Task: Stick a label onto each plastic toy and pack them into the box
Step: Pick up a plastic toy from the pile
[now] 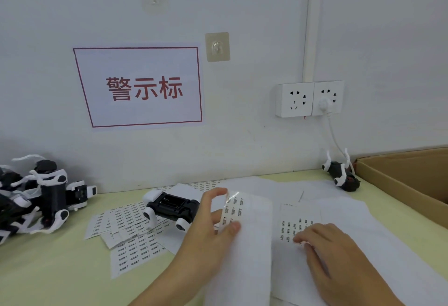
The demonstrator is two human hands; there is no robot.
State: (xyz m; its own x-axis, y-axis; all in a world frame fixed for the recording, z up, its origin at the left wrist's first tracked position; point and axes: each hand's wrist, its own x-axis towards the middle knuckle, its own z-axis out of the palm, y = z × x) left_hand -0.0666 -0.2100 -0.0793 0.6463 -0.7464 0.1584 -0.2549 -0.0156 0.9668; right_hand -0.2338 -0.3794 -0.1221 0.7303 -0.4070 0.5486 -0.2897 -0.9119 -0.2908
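Left hand (208, 218) pinches a label sheet (244, 233) by its upper left part, thumb and fingers round the edge, lifting and curling it off the table (60, 269). Right hand (332, 252) lies on a second label sheet (298, 223) near the middle of the table, fingertips pressed at the printed rows; whether a label is pinched under them cannot be told.

One plastic toy (172, 207), black and white, lies on its back just left of the left hand, resting partly on loose label sheets (128, 230). A pile of toys (36, 196) sits at the left edge. A single toy (341, 176) rests at the back edge beside the cardboard box (407, 179), at the right edge.

Risks, as judged:
- Small labels; a peeled one may fold on itself or tear.
- Curled sheet may spring and stick to neighbouring paper.
- Overlapping sheets slide; pressing fingertips could drag one.
- Labelled and unlabelled toys look alike; one may be packed bare.
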